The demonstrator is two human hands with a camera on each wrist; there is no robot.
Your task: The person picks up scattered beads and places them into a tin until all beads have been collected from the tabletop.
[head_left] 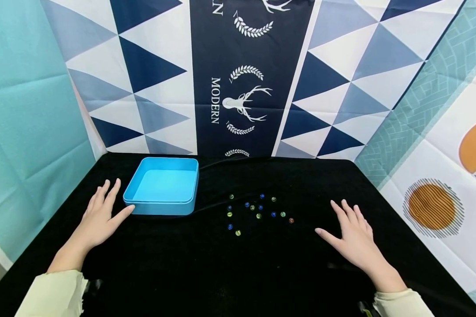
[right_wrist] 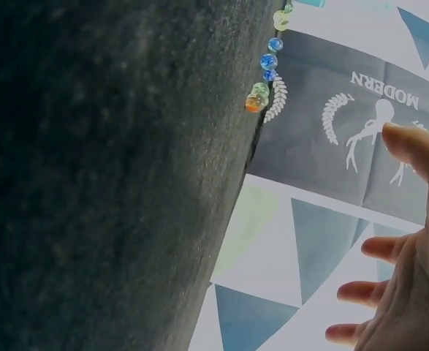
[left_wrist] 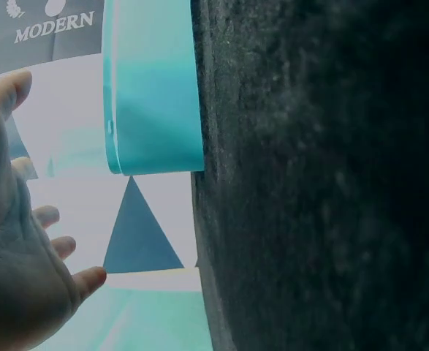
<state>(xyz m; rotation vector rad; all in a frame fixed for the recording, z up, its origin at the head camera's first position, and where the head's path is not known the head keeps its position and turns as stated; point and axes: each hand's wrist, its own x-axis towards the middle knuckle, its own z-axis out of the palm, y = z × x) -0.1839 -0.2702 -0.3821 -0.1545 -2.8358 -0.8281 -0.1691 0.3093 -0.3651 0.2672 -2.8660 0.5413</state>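
Note:
Several small glass marbles (head_left: 258,213) lie scattered on the black table (head_left: 238,268), mostly blue and green, with an orange one (head_left: 291,220) at the right. An empty blue square tray (head_left: 162,186) sits at the back left. My left hand (head_left: 102,214) lies flat with fingers spread, its thumb touching the tray's front left corner. To the right of the marbles my right hand (head_left: 351,233) rests flat with nothing in it. In the left wrist view the tray's wall (left_wrist: 156,88) shows beyond my left hand (left_wrist: 20,241). The right wrist view shows marbles (right_wrist: 262,91) past my right hand (right_wrist: 400,292).
Patterned cloth walls surround the table: teal at the left, blue and white triangles with a deer banner (head_left: 243,103) behind, and teal with orange circles at the right. A thin dark cable (head_left: 222,160) runs along the back of the table behind the tray.

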